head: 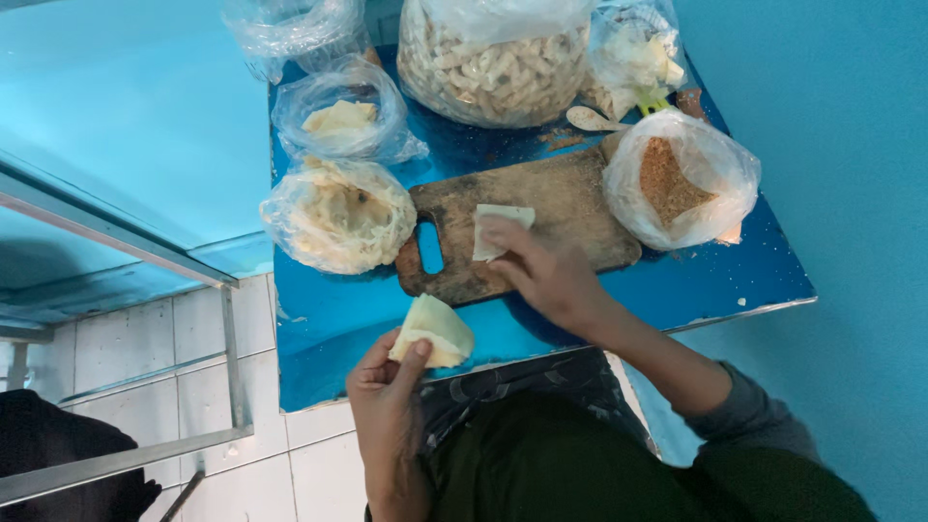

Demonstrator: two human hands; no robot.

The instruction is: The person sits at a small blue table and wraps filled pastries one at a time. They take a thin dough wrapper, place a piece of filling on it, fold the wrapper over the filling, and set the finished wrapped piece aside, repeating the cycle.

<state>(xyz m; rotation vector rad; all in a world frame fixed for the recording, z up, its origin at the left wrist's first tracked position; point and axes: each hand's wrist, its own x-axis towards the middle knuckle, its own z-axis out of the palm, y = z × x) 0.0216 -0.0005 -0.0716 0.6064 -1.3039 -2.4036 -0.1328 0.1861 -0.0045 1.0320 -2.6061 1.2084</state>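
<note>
Five clear bags ring board; left hand grips folded wrappers; right hand flat on sheet.

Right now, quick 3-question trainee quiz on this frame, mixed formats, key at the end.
1. True or false: the left hand holds a folded pale wrapper.
2. What does the right hand press on the wooden cutting board? A) spoon B) flat wrapper sheet C) knife
3. Which bag lies right of the board: crumbs or rolls?

Key: 1 true; 2 B; 3 crumbs.
</note>
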